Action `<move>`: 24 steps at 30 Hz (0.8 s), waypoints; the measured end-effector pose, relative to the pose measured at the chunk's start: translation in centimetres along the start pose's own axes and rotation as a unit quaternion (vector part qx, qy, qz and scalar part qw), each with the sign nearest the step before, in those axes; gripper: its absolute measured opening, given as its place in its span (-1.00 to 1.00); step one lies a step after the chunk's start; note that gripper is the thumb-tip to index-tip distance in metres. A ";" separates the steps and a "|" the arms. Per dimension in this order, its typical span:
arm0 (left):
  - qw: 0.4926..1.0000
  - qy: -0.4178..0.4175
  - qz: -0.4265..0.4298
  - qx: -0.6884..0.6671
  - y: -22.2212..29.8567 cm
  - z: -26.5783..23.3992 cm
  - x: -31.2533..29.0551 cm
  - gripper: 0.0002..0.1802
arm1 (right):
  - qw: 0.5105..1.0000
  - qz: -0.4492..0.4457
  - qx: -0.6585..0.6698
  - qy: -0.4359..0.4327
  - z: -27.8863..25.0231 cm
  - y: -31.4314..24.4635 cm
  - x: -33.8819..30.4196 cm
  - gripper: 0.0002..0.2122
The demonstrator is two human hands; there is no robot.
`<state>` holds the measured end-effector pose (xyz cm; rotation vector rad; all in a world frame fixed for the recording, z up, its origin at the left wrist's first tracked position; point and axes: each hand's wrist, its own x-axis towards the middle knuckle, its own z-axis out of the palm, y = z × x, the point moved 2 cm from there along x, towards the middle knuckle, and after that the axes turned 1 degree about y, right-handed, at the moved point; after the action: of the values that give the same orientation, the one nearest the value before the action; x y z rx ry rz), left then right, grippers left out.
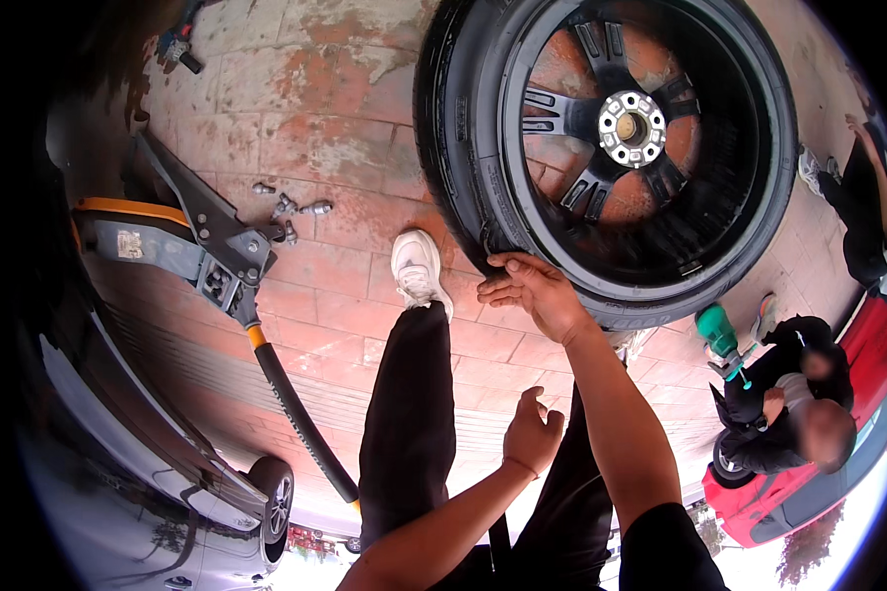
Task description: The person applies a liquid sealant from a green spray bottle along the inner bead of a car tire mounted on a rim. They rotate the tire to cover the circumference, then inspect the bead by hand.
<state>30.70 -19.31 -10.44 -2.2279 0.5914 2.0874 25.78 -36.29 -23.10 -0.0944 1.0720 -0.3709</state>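
A black tyre on a dark multi-spoke alloy wheel (581, 187) lies on its side on the brick paving in front of me. My right hand (537, 295) is at the tyre's near left sidewall (478, 187). Its fingers are partly extended and apart, with the fingertips at the rubber beside a small dark mark. I cannot make out anything held in it. Below it, my left hand (532, 433) hovers over my lap, loosely curled, index finger and thumb apart, with nothing visible in it.
A grey floor jack (217, 231) with a long black handle (305, 424) stands at left, near silver wheel bolts (288, 205). Beyond are a silver car (217, 532), a power tool (179, 44), a person (798, 394) by a green tool (721, 335), and a red car (778, 492).
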 end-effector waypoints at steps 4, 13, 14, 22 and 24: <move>1.000 -0.010 -0.016 0.018 -0.8 0.7 0.1 -0.44 | 1.000 0.002 -0.019 -0.009 -2.6 1.7 -2.1 -0.63; 0.999 -0.010 -0.006 0.041 -1.3 2.0 0.1 -0.50 | 0.999 -0.005 0.025 0.046 -8.7 4.6 -7.0 -0.65; 0.999 -0.008 -0.009 0.040 -0.9 2.0 0.1 -0.54 | 0.997 -0.016 0.034 0.061 -9.7 5.0 -8.0 -0.66; 0.730 0.137 0.514 0.429 7.2 0.2 9.2 -0.29 | 0.962 0.033 -0.003 0.270 -12.1 12.3 -21.8 -0.71; 0.656 0.092 0.590 0.462 9.6 1.0 12.8 -0.22 | 0.965 0.042 -0.018 0.259 -11.9 13.5 -23.3 -0.73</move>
<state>27.22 -31.12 -20.66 -1.3573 2.8279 0.9762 8.94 -14.54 -12.64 0.0187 1.5955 -0.3065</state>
